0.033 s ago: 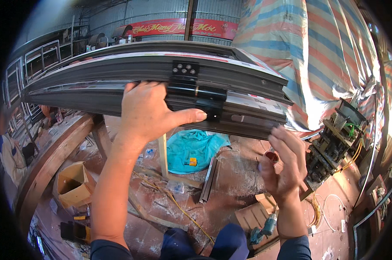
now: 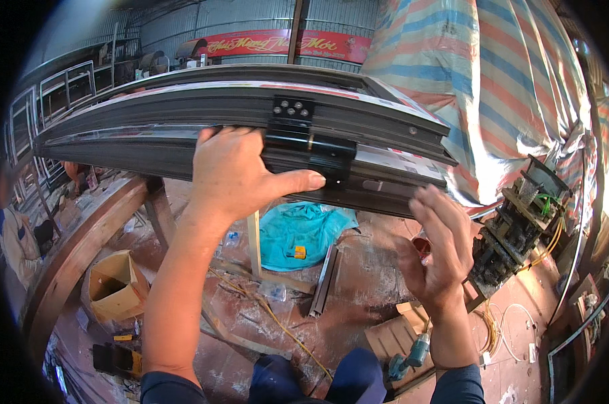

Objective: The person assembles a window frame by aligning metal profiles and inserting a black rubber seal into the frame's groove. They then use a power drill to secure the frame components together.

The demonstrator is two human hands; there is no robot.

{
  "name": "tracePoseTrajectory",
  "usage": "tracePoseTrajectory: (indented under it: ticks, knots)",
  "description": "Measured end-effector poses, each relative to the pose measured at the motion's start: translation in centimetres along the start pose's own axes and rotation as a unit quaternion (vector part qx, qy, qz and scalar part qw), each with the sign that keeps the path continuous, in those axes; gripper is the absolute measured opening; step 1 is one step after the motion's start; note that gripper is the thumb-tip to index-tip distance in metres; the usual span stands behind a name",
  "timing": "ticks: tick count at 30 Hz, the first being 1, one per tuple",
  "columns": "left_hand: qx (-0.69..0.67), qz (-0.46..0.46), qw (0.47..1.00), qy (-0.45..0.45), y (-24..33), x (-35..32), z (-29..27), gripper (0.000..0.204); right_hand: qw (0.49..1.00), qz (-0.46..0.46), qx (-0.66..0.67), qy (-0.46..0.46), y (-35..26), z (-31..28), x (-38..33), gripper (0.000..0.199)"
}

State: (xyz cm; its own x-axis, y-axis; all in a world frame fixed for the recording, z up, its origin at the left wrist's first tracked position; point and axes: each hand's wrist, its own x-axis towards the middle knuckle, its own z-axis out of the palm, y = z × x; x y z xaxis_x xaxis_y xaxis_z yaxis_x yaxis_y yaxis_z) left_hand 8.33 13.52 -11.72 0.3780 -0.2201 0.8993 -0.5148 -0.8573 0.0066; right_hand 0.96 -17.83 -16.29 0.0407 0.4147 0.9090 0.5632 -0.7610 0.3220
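Now our left hand [image 2: 240,172] grips the dark aluminium frame [image 2: 183,121] beside its black hinge [image 2: 309,145], while our right hand [image 2: 439,246] hovers open, empty, below the frame's end.

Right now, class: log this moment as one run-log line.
left hand: grip on dark aluminium frame | right hand: open, below frame's end | floor: cardboard box, teal cloth

Walls: corrugated metal [image 2: 183,20] with a red banner [image 2: 284,44].
Right: striped tarp [image 2: 493,87] hanging in daylight.
Floor: dusty reddish concrete [image 2: 358,283], strewn with a cardboard box [image 2: 116,286], teal cloth [image 2: 301,232] and yellow cable [image 2: 277,323].
Left: metal frames [image 2: 62,87] stacked.
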Motion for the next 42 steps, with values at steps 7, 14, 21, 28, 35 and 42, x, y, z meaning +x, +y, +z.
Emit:
tracePoseTrajectory:
  ticks: [7,14,21,28,35,42]
  knots:
    - [0.026,-0.001,0.999,0.021,-0.5,-0.1,0.7,0.093,0.992,0.059,-0.085,-0.07,-2.9,2.3,6.7,0.059]
    - [0.006,-0.008,1.0,0.021,-0.7,-0.3,0.8,0.102,0.991,0.072,-0.061,-0.091,-3.5,2.8,6.4,0.053]
    - [-0.008,-0.005,0.999,0.032,-1.1,-0.5,0.5,0.098,0.986,0.1,-0.032,-0.132,-3.2,4.1,7.1,0.055]
    - [-0.002,-0.001,0.999,0.04,-1.0,-0.5,1.0,0.086,0.982,0.119,-0.033,-0.143,-2.3,3.9,6.8,0.053]
    - [0.019,-0.017,0.999,-0.041,-0.9,-0.2,0.2,0.085,0.975,0.182,-0.017,-0.125,-0.4,2.6,4.7,0.051]
    - [0.022,-0.026,0.995,-0.093,-0.5,0.2,-0.7,0.083,0.976,0.16,-0.044,-0.142,-0.2,2.0,5.0,0.05]
